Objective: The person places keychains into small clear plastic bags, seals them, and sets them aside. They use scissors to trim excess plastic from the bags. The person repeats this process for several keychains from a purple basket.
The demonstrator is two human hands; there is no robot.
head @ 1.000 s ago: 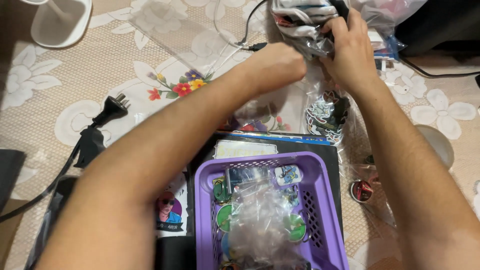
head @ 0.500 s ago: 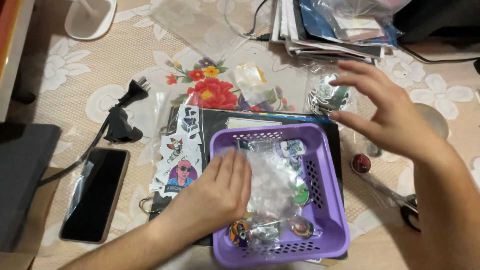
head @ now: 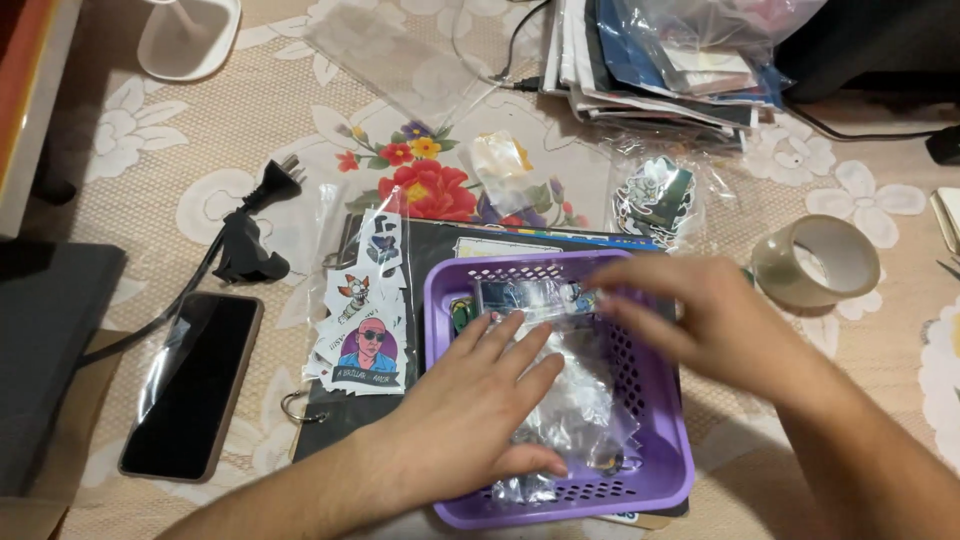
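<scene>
Both hands have come down to the purple basket (head: 660, 470) at lower centre of the frame; a second ago they were up at the pile of bags in the upper right. The left hand (head: 470, 420) now lies flat and open on the clear plastic bags (head: 580, 395) inside it, pressing them down. The right hand (head: 700, 320), blurred with motion, hovers open-fingered over the basket's far edge; I cannot tell whether it grips anything. So the work has shifted into the basket. It is a perforated plastic tray, crinkled bags and small round badges filling it, sitting on a dark folder (head: 440, 245) beside loose stickers (head: 360, 335).
</scene>
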